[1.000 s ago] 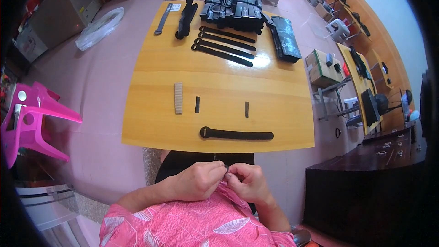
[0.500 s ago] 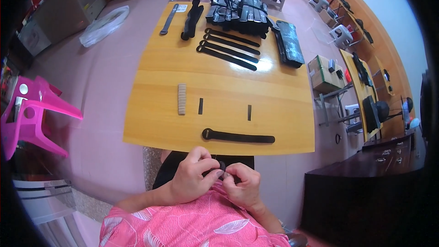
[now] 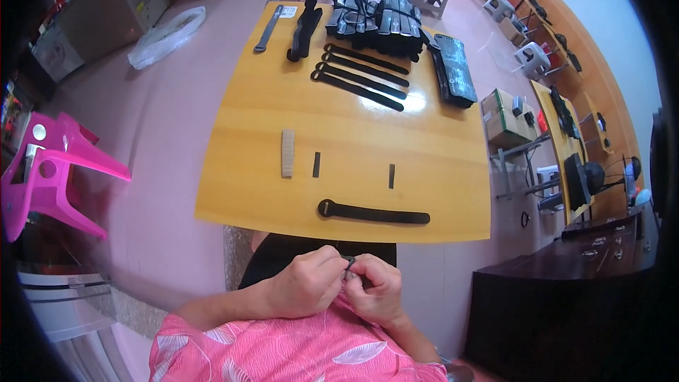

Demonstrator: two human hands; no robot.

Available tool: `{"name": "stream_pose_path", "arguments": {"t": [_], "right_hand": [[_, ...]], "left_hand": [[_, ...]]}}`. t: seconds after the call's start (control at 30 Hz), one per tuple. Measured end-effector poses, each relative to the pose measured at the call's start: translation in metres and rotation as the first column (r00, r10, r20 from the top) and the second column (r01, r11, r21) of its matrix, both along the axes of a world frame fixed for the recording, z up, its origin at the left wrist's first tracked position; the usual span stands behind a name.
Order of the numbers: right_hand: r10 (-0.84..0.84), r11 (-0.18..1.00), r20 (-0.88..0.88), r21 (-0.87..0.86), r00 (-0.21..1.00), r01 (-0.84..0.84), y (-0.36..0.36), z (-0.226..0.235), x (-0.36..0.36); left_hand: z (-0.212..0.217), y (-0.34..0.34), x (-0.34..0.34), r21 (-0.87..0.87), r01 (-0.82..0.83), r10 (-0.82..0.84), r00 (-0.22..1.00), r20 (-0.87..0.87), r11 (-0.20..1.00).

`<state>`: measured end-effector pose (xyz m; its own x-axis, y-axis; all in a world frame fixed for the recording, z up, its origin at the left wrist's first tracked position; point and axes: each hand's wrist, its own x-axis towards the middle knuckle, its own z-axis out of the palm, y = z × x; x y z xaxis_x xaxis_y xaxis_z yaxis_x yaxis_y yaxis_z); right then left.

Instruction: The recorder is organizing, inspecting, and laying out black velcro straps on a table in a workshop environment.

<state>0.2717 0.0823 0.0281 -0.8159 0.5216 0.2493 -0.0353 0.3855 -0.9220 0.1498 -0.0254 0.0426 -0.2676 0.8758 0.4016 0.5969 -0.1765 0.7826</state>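
Both of my hands meet over my lap, just below the table's near edge. My left hand point(image 3: 310, 281) is closed, fingertips pinched together. Closed too is my right hand point(image 3: 373, 286), its thumb and forefinger pressing on the same thing. Between them a small dark piece of a black strap point(image 3: 350, 260) shows, curved like a loop end; the rest is hidden by my fingers. Closest on the yellow table point(image 3: 240, 198) lies another black strap point(image 3: 375, 213) with a ring at its left end. Two short black strips point(image 3: 316, 165) and a beige ribbed strip point(image 3: 287, 154) lie beyond it.
Several black straps point(image 3: 364, 81) lie side by side farther back. Behind them are bundled straps point(image 3: 378, 21), a wrapped black stack point(image 3: 454, 71) and a grey strap point(image 3: 269, 28). A pink stool point(image 3: 64, 163) stands at left, a dark cabinet point(image 3: 552, 297) at right.
My left hand has turned, and its raised fingers have come down against the strap. The looped bit between my hands now shows slightly higher. The table has shifted a little in view.
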Motion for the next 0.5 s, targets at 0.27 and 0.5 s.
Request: {"name": "stream_pose_path", "arguments": {"t": [0.27,0.5], "right_hand": [[-0.024,0.992,-0.004,-0.12,1.0,0.024,0.003,-0.002,0.003],[0.045,0.998,0.06,-0.036,0.997,-0.043,0.01,0.006,0.0]], "left_hand": [[-0.008,0.002,-0.004,0.087,-0.014,0.003,0.991,0.133,0.996],[-0.006,-0.003,-0.013,-0.023,0.113,-0.113,0.994,-0.006,0.993]]}}
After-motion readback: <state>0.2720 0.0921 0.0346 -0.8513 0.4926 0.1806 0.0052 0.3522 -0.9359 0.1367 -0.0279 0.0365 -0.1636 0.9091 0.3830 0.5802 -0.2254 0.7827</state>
